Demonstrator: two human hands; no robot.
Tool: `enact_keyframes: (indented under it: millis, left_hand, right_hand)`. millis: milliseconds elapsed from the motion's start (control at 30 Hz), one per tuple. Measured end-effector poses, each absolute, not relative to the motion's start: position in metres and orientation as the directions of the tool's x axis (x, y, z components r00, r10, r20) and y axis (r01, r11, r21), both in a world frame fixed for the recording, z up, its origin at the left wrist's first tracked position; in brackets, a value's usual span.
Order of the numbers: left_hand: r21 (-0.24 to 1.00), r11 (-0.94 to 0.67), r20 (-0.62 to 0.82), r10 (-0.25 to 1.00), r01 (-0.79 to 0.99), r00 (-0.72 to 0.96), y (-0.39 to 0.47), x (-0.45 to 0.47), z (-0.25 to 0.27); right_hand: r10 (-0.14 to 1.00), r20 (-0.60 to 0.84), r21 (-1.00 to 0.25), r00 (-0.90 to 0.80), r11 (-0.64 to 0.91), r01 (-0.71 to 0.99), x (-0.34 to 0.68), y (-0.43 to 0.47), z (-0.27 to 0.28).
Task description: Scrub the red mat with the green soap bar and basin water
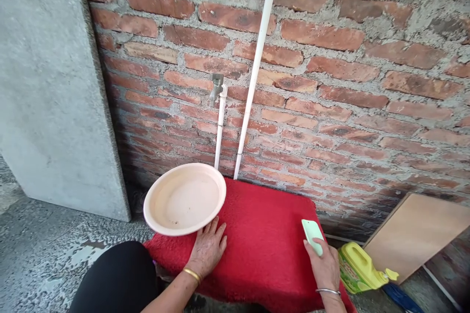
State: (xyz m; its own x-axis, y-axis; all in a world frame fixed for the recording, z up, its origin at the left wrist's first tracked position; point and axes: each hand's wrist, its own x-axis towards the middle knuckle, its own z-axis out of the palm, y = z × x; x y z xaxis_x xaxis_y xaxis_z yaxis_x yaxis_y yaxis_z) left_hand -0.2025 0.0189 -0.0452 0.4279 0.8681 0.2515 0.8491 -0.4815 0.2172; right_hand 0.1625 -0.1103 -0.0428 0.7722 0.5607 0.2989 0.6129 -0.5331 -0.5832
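My left hand (208,250) lies on the red cloth (260,234) with its fingers spread, the fingertips at the near rim of a cream plastic basin (191,198). The basin sits tilted at the cloth's left end, with a few dark specks inside. Near the cloth's right edge, my right hand (323,261) is closed around a pale green scrub brush (311,233), which has a small hole at its far end. The brush's underside against the cloth is hidden.
Right of the cloth stand a yellow jug (358,266) and a leaning tan board (414,230). A tap (216,87) and white pipes (255,68) run along the brick wall (341,58). A grey slab (55,88) leans at left above wet floor (81,249).
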Motion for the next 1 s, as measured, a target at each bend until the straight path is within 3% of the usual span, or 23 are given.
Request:
enact_keyframes:
  millis: [267,567,833,1000]
  left_hand:
    - [0.198,-0.484,0.276,0.862,0.853,0.425,0.019,-0.203,-0.049]
    - [0.205,-0.479,0.267,0.866,0.853,0.422,0.019,-0.203,-0.049]
    - [0.187,-0.489,0.286,0.857,0.852,0.429,0.019,-0.205,-0.05]
    - [0.186,-0.486,0.269,0.861,0.854,0.432,0.019,-0.204,-0.049]
  right_hand:
    - [0.714,0.322,-0.584,0.621,-0.367,0.724,0.13,-0.078,-0.047]
    - [0.544,0.274,-0.6,0.793,-0.548,0.583,0.161,-0.088,-0.038]
    - [0.718,0.309,-0.601,0.624,-0.361,0.713,0.128,-0.069,-0.043]
    - [0.651,0.304,-0.552,0.696,-0.475,0.685,0.146,-0.076,-0.047]
